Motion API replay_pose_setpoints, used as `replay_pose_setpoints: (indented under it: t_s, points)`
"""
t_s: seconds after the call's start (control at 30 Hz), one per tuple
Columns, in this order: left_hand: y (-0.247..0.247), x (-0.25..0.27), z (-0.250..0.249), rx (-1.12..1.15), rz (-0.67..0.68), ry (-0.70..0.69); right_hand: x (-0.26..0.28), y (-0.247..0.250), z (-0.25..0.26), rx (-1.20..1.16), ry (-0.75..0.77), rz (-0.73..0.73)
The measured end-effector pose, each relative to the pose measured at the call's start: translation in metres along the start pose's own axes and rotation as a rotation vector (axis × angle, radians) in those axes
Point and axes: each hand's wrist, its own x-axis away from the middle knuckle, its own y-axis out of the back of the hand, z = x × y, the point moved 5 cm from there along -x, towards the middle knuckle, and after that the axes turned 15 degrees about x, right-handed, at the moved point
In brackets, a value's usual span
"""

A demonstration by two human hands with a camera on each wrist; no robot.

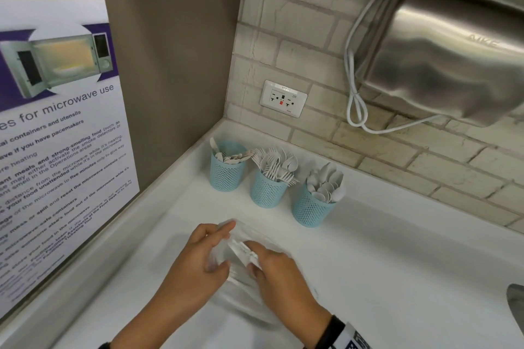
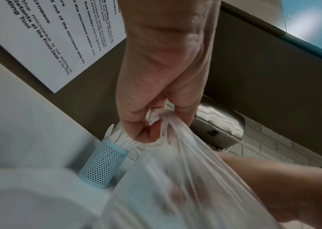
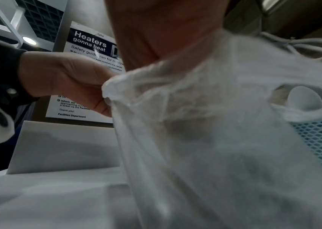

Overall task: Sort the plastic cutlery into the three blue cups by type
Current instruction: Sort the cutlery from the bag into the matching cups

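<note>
A white counter (image 1: 382, 249) runs into a corner, with a microwave-use poster (image 1: 56, 133) on the wall to the left and a steel hand dryer (image 1: 442, 54) mounted on the tiled wall to the right, above a wall socket (image 1: 283, 98). Near the front of the counter lies a clear plastic bag (image 1: 241, 286), thin and crumpled, and both hands are on it. The left hand (image 1: 195, 263) pinches a gathered fold of the bag between thumb and curled fingers, as the left wrist view shows plainly. The right hand (image 1: 275, 269) grips a small bundle of white plastic cutlery (image 1: 245, 253) at the bag's mouth, fingers curled over it; the type of those pieces cannot be told. Behind the bag stand 3 blue mesh cups in a row, well apart from the hands: the left cup (image 1: 226, 174) holds what look like knives, the middle cup (image 1: 268, 190) holds forks, and the right cup (image 1: 312, 208) holds spoons.
</note>
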Motion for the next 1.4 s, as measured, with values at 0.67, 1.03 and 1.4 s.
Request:
replay_pose_setpoints:
  t_s: [0.67, 1.03, 1.4]
  points:
    - [0.001, 0.000, 0.010, -0.064, 0.046, 0.089, 0.003, 0.025, -0.001, -0.010, -0.046, 0.057]
    - [0.002, 0.001, 0.014, -0.067, 0.072, 0.111, 0.008, 0.019, 0.001, -0.257, -0.044, 0.082]
    - [-0.002, 0.004, 0.015, -0.065, 0.120, 0.132, 0.001, -0.029, -0.010, 0.121, -0.006, 0.375]
